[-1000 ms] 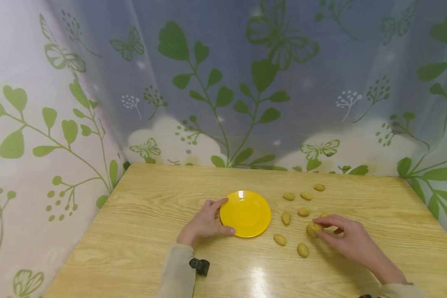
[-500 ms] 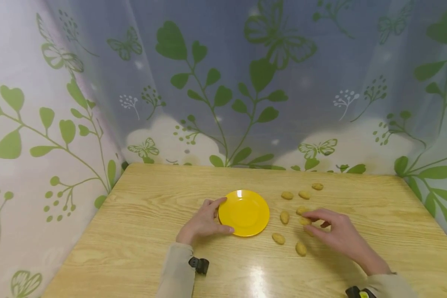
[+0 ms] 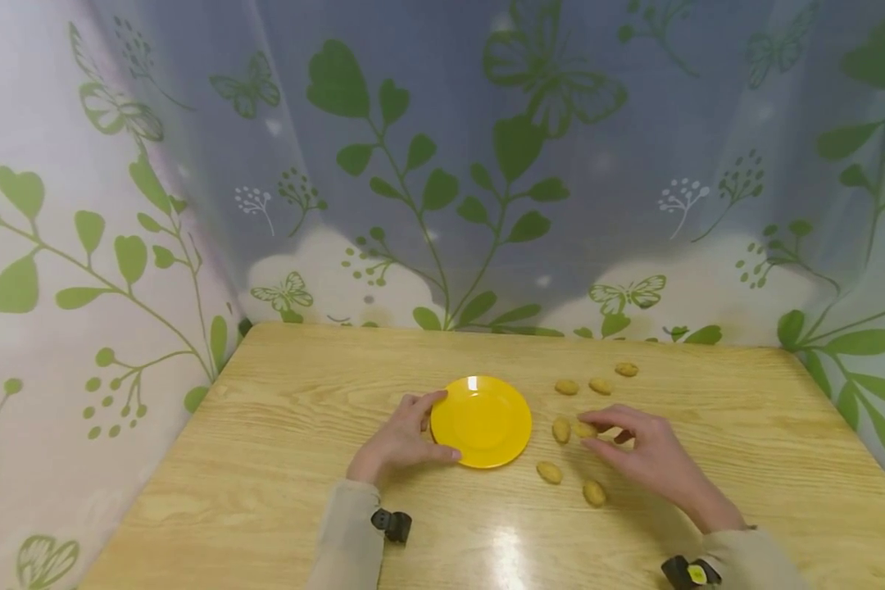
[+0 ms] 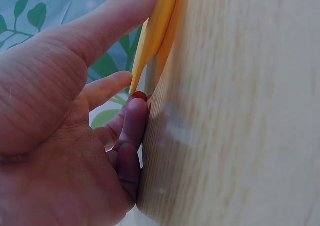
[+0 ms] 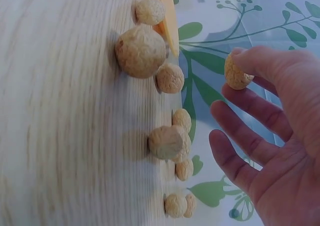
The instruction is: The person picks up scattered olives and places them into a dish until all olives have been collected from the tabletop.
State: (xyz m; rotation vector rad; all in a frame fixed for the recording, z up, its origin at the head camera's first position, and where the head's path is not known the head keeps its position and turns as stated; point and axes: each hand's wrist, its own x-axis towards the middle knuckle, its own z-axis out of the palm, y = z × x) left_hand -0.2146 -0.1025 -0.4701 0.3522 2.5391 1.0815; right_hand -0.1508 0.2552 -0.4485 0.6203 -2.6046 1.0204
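A yellow plate [image 3: 483, 422] lies on the wooden table. My left hand [image 3: 397, 441] holds its left side, the thumb on the near rim and the index finger at the far rim. In the left wrist view the plate [image 4: 155, 28] appears edge-on between thumb and fingers. Just right of the plate, my right hand [image 3: 645, 451] pinches a walnut [image 3: 585, 429] between thumb and index finger. That walnut [image 5: 236, 73] is off the table in the right wrist view, with the other fingers loosely bent. Beside it lies another walnut [image 3: 561, 430]. The right hand may hide more.
More walnuts lie around the right hand: one near walnut [image 3: 594, 492], one closer to the plate [image 3: 549, 472], and several behind, including the farthest walnut [image 3: 627, 369]. A patterned curtain [image 3: 442, 164] stands along the table's [image 3: 324, 369] back and left edges.
My right hand has lifted the walnut and carried it leftward and slightly away from me, toward the plate. The left hand and the plate have stayed in place.
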